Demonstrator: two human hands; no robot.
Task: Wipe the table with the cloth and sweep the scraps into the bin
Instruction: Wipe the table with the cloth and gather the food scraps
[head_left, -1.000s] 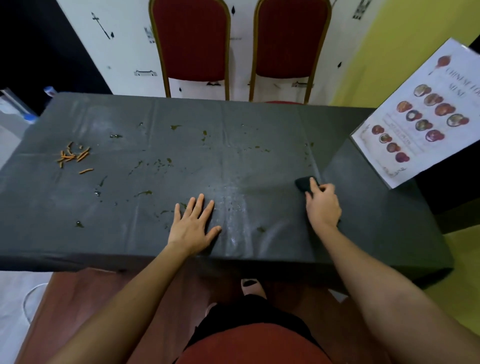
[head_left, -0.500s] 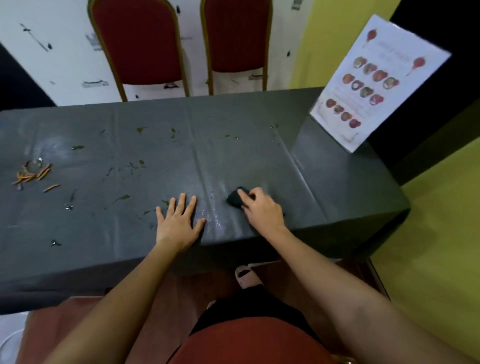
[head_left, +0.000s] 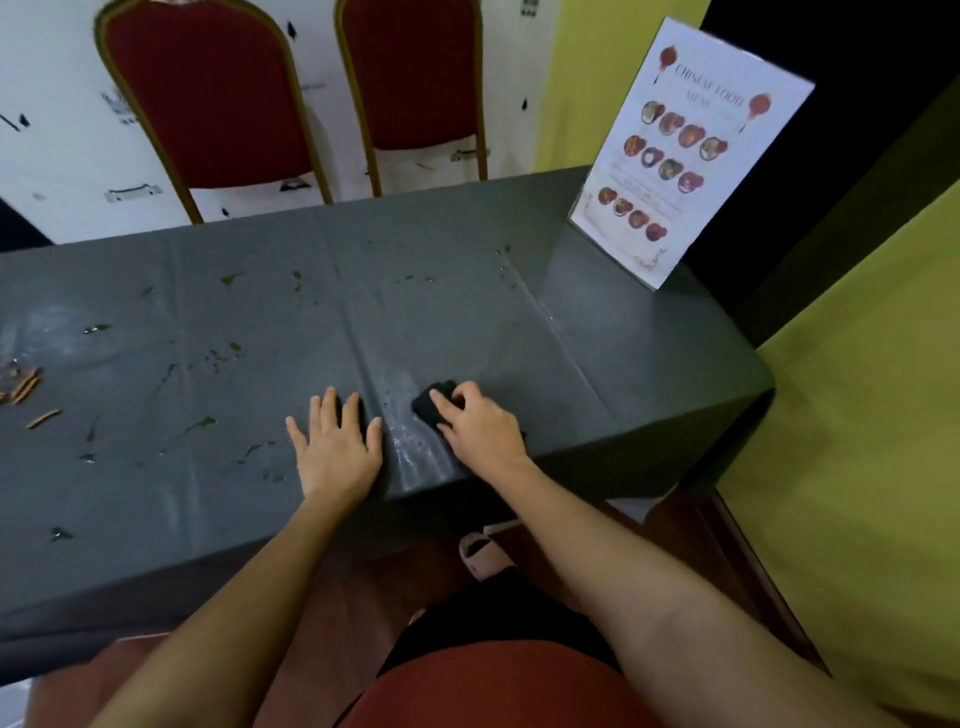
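A dark grey tablecloth covers the table (head_left: 597, 338). My right hand (head_left: 480, 431) presses a small dark cloth (head_left: 430, 404) onto the table near the front edge, fingers curled over it. Just left of it, my left hand (head_left: 337, 447) lies flat on the tablecloth with fingers spread, holding nothing. Orange scraps (head_left: 26, 387) lie at the far left, and small green bits (head_left: 205, 422) are scattered across the left and middle of the table. A wet streak (head_left: 415, 452) shines between my hands. No bin is in view.
A standing menu card (head_left: 685, 150) is at the table's back right corner. Two red chairs (head_left: 218, 98) with gold frames stand behind the table against a white wall. A yellow-green wall runs along the right. My foot in a sandal (head_left: 483, 556) shows below the table edge.
My right hand has slid the cloth leftward along the table toward my left hand. The left hand has stayed flat in place. My view has shifted to the right.
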